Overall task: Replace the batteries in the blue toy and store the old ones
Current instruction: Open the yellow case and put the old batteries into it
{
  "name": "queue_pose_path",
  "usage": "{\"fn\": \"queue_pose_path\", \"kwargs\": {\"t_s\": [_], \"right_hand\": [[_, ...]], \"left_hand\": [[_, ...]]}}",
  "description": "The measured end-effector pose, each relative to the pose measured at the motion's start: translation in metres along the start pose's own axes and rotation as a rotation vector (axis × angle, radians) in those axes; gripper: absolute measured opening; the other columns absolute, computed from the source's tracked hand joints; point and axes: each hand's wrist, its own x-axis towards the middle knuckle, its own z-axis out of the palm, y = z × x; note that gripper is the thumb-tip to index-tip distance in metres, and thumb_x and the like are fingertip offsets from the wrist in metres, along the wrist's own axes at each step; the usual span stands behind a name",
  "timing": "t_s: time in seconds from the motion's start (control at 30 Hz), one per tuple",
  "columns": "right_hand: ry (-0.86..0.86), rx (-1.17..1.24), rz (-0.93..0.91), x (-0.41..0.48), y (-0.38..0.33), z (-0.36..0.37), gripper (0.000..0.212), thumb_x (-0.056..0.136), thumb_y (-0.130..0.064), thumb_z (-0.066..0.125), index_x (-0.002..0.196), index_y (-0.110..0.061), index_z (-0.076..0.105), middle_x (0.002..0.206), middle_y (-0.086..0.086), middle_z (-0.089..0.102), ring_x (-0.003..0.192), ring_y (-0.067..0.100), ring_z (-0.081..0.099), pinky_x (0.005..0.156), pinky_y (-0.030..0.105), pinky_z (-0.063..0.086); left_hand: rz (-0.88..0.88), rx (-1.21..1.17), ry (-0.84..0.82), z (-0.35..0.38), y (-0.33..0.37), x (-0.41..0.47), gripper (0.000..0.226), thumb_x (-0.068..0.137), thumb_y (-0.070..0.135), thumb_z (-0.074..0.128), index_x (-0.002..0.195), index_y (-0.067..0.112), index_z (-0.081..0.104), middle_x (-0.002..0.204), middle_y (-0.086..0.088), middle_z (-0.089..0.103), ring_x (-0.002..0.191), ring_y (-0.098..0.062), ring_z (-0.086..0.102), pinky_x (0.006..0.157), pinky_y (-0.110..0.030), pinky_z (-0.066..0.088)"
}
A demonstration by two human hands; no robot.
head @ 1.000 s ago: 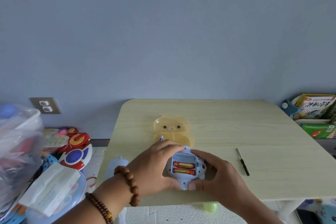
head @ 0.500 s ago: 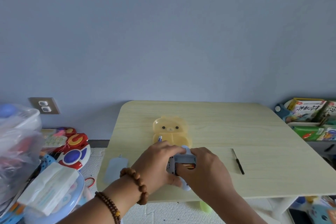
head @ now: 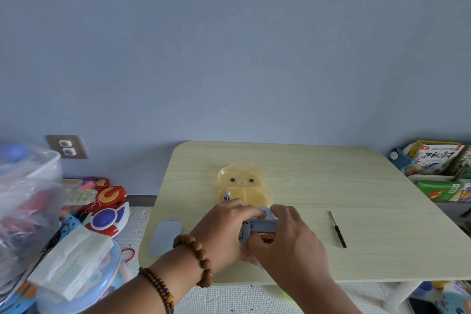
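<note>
Pale table (head: 331,186) before you; your left hand (head: 224,232) grips the blue toy (head: 257,227); your right hand (head: 288,242) clasps it too. One orange battery (head: 267,236) shows beneath.

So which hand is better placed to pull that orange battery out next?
Right hand, probably: it sits right over the orange battery, while the left hand grips the blue toy steady.

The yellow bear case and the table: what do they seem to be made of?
The yellow bear case looks like translucent moulded plastic, smooth and slightly glossy: light glows through it and the face is formed into it. The table looks like matt pale wood-grain laminate or veneer, judging by its even grain lines; solid wood is possible.
</note>
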Motion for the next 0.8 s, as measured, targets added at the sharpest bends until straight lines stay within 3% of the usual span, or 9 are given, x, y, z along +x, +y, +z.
{"fn": "queue_pose_path", "kwargs": {"t_s": [0.07,0.17,0.37,0.43,0.5,0.6,0.63,0.7,0.8], "right_hand": [[0.093,0.004,-0.101,-0.002,0.009,0.003,0.057,0.075,-0.065,0.057,0.12,-0.031,0.047,0.116,-0.018,0.051,0.099,0.009,0.058,0.064,0.021,0.048],[0.147,-0.011,-0.312,0.001,0.022,0.002,0.03,0.076,-0.054,0.065,0.098,-0.035,0.063,0.122,-0.014,0.053,0.108,0.009,0.055,0.067,0.024,0.054],[-0.081,0.117,-0.422,0.024,0.03,-0.002,0.014,0.082,-0.048,0.068,0.09,-0.038,0.075,0.13,-0.024,0.052,0.121,0.001,0.045,0.086,0.023,0.05],[-0.11,0.218,-0.381,0.026,0.031,-0.008,0.005,0.084,-0.035,0.072,0.088,-0.034,0.075,0.125,-0.029,0.055,0.12,-0.004,0.046,0.086,0.015,0.044],[-0.061,0.348,-0.287,0.025,0.031,-0.014,0.007,0.085,-0.026,0.075,0.087,-0.032,0.072,0.107,-0.024,0.067,0.105,-0.002,0.058,0.077,0.011,0.045],[0.004,0.591,-0.111,0.026,0.029,-0.02,0.016,0.086,-0.023,0.077,0.093,-0.034,0.067,0.078,-0.01,0.074,0.066,0.012,0.064,0.058,0.024,0.051],[0.006,0.644,-0.07,0.029,0.029,-0.021,0.02,0.087,-0.021,0.075,0.099,-0.036,0.068,0.076,-0.007,0.074,0.065,0.022,0.064,0.058,0.03,0.053],[-0.012,0.657,-0.025,0.037,0.029,-0.022,0.024,0.088,-0.021,0.075,0.104,-0.04,0.073,0.079,-0.007,0.074,0.067,0.03,0.065,0.054,0.025,0.053],[-0.104,0.638,0.007,0.049,0.03,-0.026,0.033,0.078,-0.028,0.085,0.106,-0.04,0.073,0.087,-0.008,0.076,0.065,0.018,0.069,0.056,0.015,0.053]], "left_hand": [[-0.013,-0.018,-0.015,-0.003,-0.001,-0.001,0.081,0.053,0.041,0.093,0.127,0.036,0.059,0.117,0.016,0.06,0.104,-0.003,0.059,0.092,-0.025,0.052],[-0.022,-0.034,-0.038,-0.007,-0.003,-0.002,0.082,0.052,0.046,0.092,0.127,0.038,0.059,0.115,0.019,0.059,0.103,0.0,0.057,0.09,-0.019,0.05],[-0.016,-0.041,-0.039,-0.008,-0.002,-0.001,0.079,0.052,0.039,0.092,0.124,0.044,0.059,0.108,0.021,0.059,0.095,0.002,0.057,0.079,-0.011,0.044],[-0.019,-0.046,-0.04,-0.009,-0.001,-0.002,0.08,0.052,0.04,0.092,0.124,0.044,0.059,0.108,0.021,0.059,0.095,0.002,0.057,0.078,-0.011,0.045],[-0.03,-0.037,-0.044,-0.01,-0.003,-0.002,0.08,0.053,0.043,0.091,0.126,0.042,0.058,0.11,0.021,0.059,0.098,0.001,0.057,0.083,-0.016,0.049],[-0.039,-0.024,-0.052,-0.011,-0.006,-0.004,0.081,0.054,0.045,0.091,0.128,0.041,0.057,0.113,0.02,0.058,0.1,0.001,0.056,0.089,-0.02,0.05],[-0.041,-0.019,-0.053,-0.01,-0.006,-0.004,0.081,0.054,0.046,0.09,0.128,0.04,0.057,0.114,0.02,0.058,0.101,0.001,0.056,0.089,-0.019,0.049],[-0.045,-0.014,-0.057,-0.01,-0.006,-0.004,0.081,0.055,0.046,0.09,0.129,0.04,0.056,0.115,0.021,0.057,0.102,0.001,0.055,0.09,-0.018,0.048],[-0.048,-0.011,-0.063,-0.01,-0.007,-0.003,0.081,0.054,0.048,0.09,0.128,0.041,0.056,0.116,0.023,0.058,0.103,0.002,0.056,0.091,-0.023,0.051]]}}
